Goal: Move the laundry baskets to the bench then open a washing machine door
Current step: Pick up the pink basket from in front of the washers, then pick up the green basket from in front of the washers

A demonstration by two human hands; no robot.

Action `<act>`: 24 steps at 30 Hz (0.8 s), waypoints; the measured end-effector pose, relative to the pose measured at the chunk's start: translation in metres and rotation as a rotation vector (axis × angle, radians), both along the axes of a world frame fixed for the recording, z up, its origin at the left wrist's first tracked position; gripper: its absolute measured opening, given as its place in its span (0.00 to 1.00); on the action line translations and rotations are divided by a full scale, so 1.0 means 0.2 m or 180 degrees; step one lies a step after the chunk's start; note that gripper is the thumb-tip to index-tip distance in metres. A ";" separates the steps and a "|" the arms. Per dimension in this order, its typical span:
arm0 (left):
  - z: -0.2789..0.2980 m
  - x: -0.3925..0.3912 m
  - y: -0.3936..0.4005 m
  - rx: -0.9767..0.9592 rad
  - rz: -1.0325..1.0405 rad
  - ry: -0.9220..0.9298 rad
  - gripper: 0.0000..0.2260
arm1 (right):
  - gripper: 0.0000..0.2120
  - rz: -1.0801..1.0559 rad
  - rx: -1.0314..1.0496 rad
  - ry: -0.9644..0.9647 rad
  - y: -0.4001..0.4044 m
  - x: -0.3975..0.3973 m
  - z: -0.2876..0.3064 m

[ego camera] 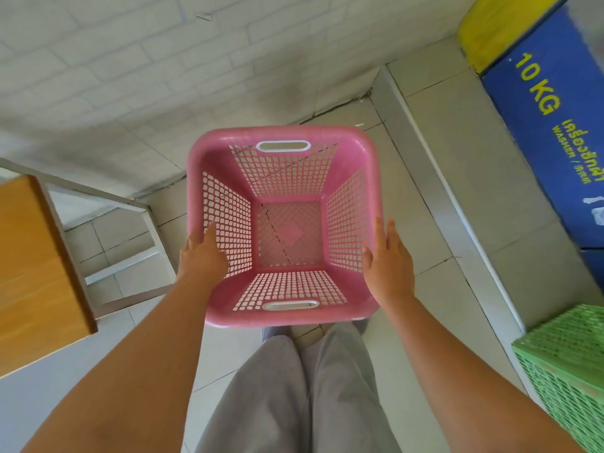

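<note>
An empty pink laundry basket (281,133) with perforated walls and two white-rimmed handle slots is in front of me, above the tiled floor. My left hand (202,256) grips its left rim, thumb lying inside against the wall. The flat palm of my right hand (389,259) presses the outside of the right rim, fingers straight. A wooden-topped bench (32,263) on a grey metal frame stands at the left. A green laundry basket (568,364) sits at the lower right. A blue washing machine (549,132) marked "10 KG" is at the right; its door is out of view.
A raised tiled step (425,178) runs along the right, with the machine and the green basket on it. A white brick-pattern wall (130,60) closes off the far side. My legs in grey trousers (294,387) are below the pink basket.
</note>
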State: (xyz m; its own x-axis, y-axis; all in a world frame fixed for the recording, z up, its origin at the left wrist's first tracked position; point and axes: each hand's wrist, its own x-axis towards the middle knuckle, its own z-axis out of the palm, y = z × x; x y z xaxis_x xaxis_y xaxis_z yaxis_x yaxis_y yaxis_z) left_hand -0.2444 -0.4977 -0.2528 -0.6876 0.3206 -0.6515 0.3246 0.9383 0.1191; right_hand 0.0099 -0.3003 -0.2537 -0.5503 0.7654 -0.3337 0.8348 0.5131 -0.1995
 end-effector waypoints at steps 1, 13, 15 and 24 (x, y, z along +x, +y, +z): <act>0.05 0.02 0.01 -0.0023 -0.0109 -0.0042 0.31 | 0.32 -0.0015 -0.0019 -0.0027 -0.03 0.03 0.05; 0.68 0.48 0.02 0.0423 -0.0899 0.0115 0.26 | 0.28 -0.0590 -0.0082 0.0057 -0.38 0.57 0.64; 0.77 0.60 0.04 0.0557 -0.1117 0.0195 0.25 | 0.27 -0.0760 -0.0088 0.0103 -0.43 0.71 0.71; 1.02 1.31 0.21 0.0762 -0.1792 0.0035 0.19 | 0.25 -0.1358 -0.0031 0.0059 -0.57 1.56 0.95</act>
State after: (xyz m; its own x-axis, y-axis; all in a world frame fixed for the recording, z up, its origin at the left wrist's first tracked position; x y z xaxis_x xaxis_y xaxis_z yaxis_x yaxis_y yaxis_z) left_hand 0.0183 -0.4565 -0.0492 -0.3764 0.7733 -0.5102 0.7653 0.5699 0.2992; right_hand 0.3212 -0.4151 -0.0647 -0.1910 0.9227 -0.3349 0.9681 0.1206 -0.2197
